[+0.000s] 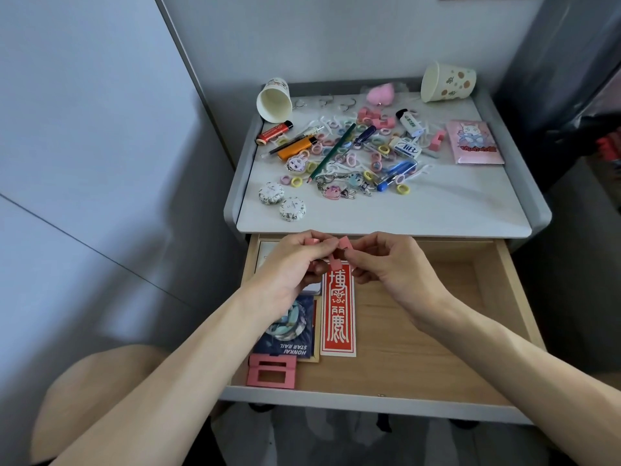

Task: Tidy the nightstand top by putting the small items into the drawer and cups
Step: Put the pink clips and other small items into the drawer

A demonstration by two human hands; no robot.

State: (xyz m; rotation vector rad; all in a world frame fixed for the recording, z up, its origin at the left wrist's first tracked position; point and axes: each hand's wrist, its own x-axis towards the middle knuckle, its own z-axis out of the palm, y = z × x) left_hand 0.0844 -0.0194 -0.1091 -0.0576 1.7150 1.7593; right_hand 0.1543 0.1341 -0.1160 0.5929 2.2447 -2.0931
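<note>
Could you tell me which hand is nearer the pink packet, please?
Right. The right hand hovers over the drawer, in front and left of the packet; the left hand is farther left.

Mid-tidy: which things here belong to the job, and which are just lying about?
Job: pink pieces in left hand and right hand, drawer, left cup, right cup, hair ties, orange lighter, green pencil.
Lying about: red card, blue booklet, pink frame, already in drawer.

Soft, even daylight, faint shadows, wide-angle bending at the edges, slight softness overall, no glare.
</note>
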